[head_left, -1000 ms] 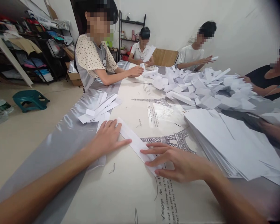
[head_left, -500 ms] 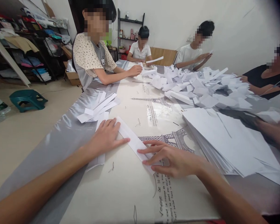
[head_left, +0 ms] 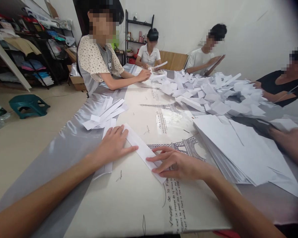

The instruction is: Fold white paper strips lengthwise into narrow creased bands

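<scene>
Table (head_left: 72,138), w/ its Eiffel-tower print cloth, is the landmark. On its far right end sits 1 big heap of folded paper pieces (head_left: 213,92); nearer on the right edge, 1 thick stack of flat white sheets (head_left: 238,148). On the left edge lies 1 small bundle of finished strips (head_left: 105,114), too overlapped to count exactly.

Mid-table near the front lies 1 folded paper strip (head_left: 141,148), running diagonally. Left hand (head_left: 113,145) lies flat, fingers spread, palm pinning the strip's far end; nothing gripped. Right hand (head_left: 180,165) is also flat & open, fingertips pressing the strip's near end.

Vs 1 s ago: right hand has slid slightly back along the strip toward the table's front, left hand hasn't budged. Strip looks flatter, so I'd judge the crease is being pressed down, fold nearly set.

Others: 4 people round the table's far & right sides, 1 at far left w/ hand on paper, 2 at the far end holding strips, 1 on the right; another hand (head_left: 285,138) rests on the sheet stack. 1 green stool (head_left: 28,105) on floor left of table.
</scene>
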Demonstrator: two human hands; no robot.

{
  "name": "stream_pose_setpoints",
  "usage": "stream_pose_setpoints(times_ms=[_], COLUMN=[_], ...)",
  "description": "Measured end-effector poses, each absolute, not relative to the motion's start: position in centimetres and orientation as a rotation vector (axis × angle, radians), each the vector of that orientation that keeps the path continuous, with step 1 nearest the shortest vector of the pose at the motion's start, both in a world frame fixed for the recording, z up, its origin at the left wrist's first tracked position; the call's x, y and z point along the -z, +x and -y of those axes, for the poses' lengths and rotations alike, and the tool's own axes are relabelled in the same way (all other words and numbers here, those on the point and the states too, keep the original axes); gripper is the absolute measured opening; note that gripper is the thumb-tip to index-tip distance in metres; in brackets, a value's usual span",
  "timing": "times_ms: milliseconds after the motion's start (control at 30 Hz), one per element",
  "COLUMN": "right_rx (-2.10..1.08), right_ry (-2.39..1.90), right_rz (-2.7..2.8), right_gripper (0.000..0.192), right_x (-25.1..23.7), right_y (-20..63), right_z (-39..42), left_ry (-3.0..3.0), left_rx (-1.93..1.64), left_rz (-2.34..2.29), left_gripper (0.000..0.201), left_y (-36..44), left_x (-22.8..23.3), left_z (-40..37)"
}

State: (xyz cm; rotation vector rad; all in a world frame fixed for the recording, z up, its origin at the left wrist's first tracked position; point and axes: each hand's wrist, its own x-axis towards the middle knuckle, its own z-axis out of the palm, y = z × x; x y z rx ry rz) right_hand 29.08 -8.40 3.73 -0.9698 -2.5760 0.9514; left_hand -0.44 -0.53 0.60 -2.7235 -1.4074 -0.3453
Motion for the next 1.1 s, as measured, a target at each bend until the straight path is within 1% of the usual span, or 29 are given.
stream_pose_setpoints(times_ms=[100, 333, 567, 733, 800, 967, 1100], right_rx=[-0.963, -1.016, -0.973, -0.89, -0.824, -0.569, -0.516], right_ry=[-0.952, -0.938, -0.957, -0.966, -0.975, -0.985, -1.004], right_rz=[2.586, 2.557, 2.541, 2.518, 2.505, 2.537, 2.57], right_gripper=[0.031, 0.034, 0.029, 0.021, 0.023, 0.04, 0.045], right_x=[-3.7, -3.6, -2.9, -2.7, -2.8, -2.5, -2.3], right_y=[29.2, 29.4, 29.3, 28.7, 28.0, 25.9, 25.5], right_z=[8.3, 8.1, 8.0, 8.2, 8.4, 8.5, 8.4], left_ry=[-2.734, -2.754, -2.746, -2.75, -2.745, -2.691, -2.68], left_rx=[0.349, 0.406, 0.385, 0.421, 0.409, 0.304, 0.299], left_rz=[1.4, 1.421, 1.431, 1.426, 1.41, 1.341, 1.334], left_gripper=[0.076, 0.075, 0.076, 0.075, 0.074, 0.076, 0.076], left_y=[-0.5, -0.4, -0.5, -0.6, -0.5, -0.4, -0.5], left_x=[-0.5, -0.5, -0.3, 0.0, 0.0, -0.3, -0.5], left_z=[0.5, 0.5, 0.5, 0.5, 0.5, 0.6, 0.6])
